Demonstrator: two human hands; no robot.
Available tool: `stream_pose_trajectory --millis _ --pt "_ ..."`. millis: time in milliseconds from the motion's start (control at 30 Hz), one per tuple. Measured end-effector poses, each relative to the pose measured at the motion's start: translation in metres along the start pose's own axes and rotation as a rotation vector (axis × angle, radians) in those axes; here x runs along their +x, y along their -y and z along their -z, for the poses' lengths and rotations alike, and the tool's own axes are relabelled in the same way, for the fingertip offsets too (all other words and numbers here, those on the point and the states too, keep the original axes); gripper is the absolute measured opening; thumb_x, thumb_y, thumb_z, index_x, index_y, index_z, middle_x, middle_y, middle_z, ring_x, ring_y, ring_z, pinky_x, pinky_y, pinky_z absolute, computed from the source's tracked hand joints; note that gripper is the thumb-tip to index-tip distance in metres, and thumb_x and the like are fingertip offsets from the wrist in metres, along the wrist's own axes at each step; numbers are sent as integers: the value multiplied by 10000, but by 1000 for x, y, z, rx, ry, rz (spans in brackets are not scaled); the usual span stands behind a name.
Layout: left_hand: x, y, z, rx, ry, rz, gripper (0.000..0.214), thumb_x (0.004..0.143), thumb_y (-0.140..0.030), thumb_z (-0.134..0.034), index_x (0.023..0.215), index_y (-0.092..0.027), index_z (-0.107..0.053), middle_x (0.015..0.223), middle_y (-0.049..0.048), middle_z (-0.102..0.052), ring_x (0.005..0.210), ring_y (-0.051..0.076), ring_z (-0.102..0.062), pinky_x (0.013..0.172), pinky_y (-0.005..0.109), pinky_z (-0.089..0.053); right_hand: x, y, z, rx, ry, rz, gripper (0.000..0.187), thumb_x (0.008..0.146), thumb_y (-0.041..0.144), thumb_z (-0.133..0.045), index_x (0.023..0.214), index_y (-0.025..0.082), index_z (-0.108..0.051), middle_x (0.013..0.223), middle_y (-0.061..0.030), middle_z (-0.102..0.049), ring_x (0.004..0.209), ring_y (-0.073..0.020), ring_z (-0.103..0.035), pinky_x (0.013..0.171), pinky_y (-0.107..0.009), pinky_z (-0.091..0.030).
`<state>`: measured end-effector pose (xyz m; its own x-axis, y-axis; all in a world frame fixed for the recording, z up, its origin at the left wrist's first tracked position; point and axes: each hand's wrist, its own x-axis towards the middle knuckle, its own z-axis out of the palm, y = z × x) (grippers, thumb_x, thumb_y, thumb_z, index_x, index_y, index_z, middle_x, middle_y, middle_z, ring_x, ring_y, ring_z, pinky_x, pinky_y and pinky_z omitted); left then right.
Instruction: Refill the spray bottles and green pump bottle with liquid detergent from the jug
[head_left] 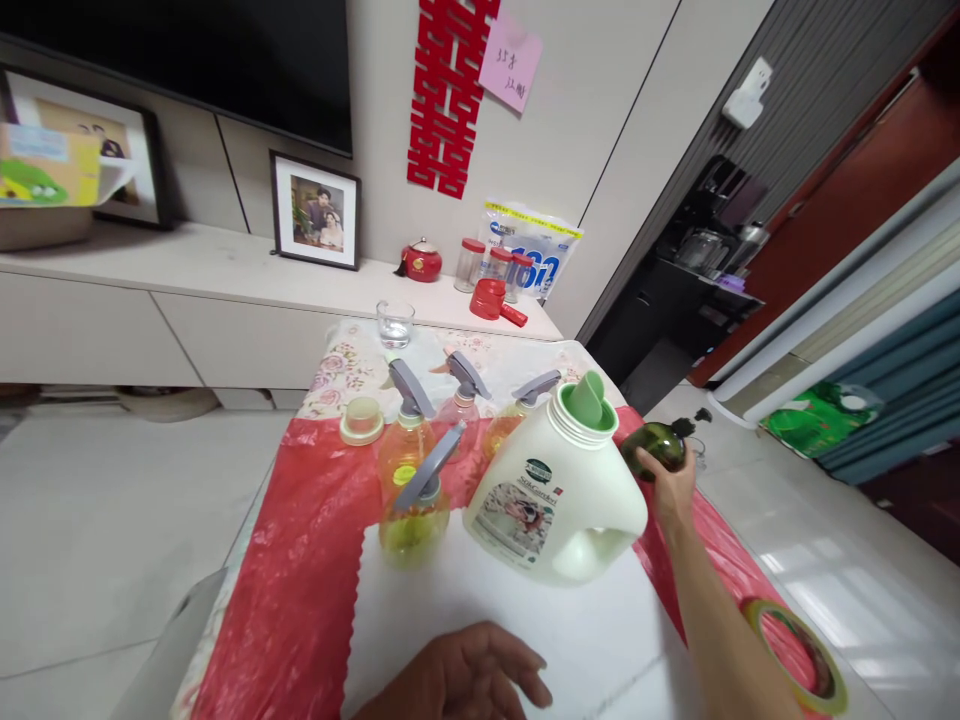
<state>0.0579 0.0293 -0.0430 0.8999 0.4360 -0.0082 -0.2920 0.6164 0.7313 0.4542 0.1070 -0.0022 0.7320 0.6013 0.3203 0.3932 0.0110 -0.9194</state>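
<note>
My right hand [670,482] grips a dark green pump bottle [654,446] by its lower end; the bottle leans over, its black pump pointing right. My left hand [480,668] hovers over a white sheet [577,640] at the near edge, fingers loosely bent and apart, holding nothing. Between the hands a large cream detergent jug [559,490] stands uncapped, with a green pouring spout [589,398] in its mouth. Left of it are spray bottles with grey triggers: one yellow-green [414,530], one orange [405,455], one pink [459,418] and another yellowish one [501,428] partly behind the jug.
A pale cap [361,420] lies left of the sprayers on red plastic film [292,520]. Behind stands a glass cup [395,326]. Tape [836,690] lies at the right edge. A cabinet top [232,262] carries jars, a red scoop [489,299] and a picture frame [316,212].
</note>
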Motion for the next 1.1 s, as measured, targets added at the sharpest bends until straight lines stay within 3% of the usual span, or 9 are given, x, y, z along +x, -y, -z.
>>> stream_pose_trajectory --millis 100,233,300,400,533,633,733,900,1100 --pt "1 -3 1 -5 -43 -43 485 703 -393 -858 1133 -234 -698 1126 99 -713 906 186 -682 792 293 -466 -37 28 38 102 119 -19 969 587 510 -819 1406 190 -412 1277 -88 -562 1134 -269 -578 973 -405 -519" --pt "2 -10 -4 19 -207 -130 383 796 -421 -771 1103 -199 -715 1133 121 -717 967 214 -663 876 357 -477 -115 61 89 143 278 -99 845 618 484 -808 1362 230 -497 1286 -127 -577 1119 -314 -607 923 -434 -544" --pt "1 -14 -8 72 -252 -184 365 828 -443 -729 1094 -193 -728 1160 129 -716 1059 245 -641 956 396 -455 -162 68 103 207 443 -175 926 617 527 -803 1427 248 -452 1341 -136 -547 1173 -344 -581 948 -470 -525" --pt "-3 -19 -15 158 -219 -242 327 874 -421 -676 1117 -210 -735 1246 119 -695 1225 278 -575 1082 442 -380 -227 68 103 288 643 -358 1098 558 675 -804 1495 284 -386 1420 -112 -488 1283 -367 -500 1008 -483 -486" --pt "-13 -26 -27 148 -8 -266 442 867 -437 -685 1241 -202 -683 1331 130 -655 1298 299 -547 1154 469 -312 -283 67 73 348 968 -480 1180 483 741 -782 1502 278 -408 1364 -95 -541 1321 -380 -455 1022 -462 -470" --pt "-22 -31 -32 45 147 -237 531 843 -424 -717 1297 -163 -635 1279 172 -680 1273 335 -581 1132 510 -342 -296 78 48 316 1128 -450 1267 411 797 -758 1488 212 -438 1297 -112 -577 1256 -398 -504 976 -449 -490" --pt "-24 -31 -31 -18 180 -260 526 808 -409 -759 1253 -150 -654 1183 167 -720 1216 333 -618 1109 509 -364 -294 97 39 335 1199 -473 1228 415 773 -776 1475 234 -465 1343 -76 -549 1277 -388 -485 998 -439 -479" --pt "-14 -25 -24 -75 42 -335 454 650 -355 -897 1010 -156 -705 945 81 -739 954 236 -678 910 352 -462 -285 123 42 227 1116 -216 916 710 564 -727 1526 328 -386 1558 12 -306 1493 -286 -164 1220 -411 -217" --pt "-4 -32 -25 -276 -213 -519 420 582 -289 -938 867 -186 -646 828 -23 -666 809 140 -652 897 312 -451 -287 113 47 -326 872 83 973 705 403 -744 1559 250 -304 1480 -107 -380 1396 -326 -336 1188 -483 -271"
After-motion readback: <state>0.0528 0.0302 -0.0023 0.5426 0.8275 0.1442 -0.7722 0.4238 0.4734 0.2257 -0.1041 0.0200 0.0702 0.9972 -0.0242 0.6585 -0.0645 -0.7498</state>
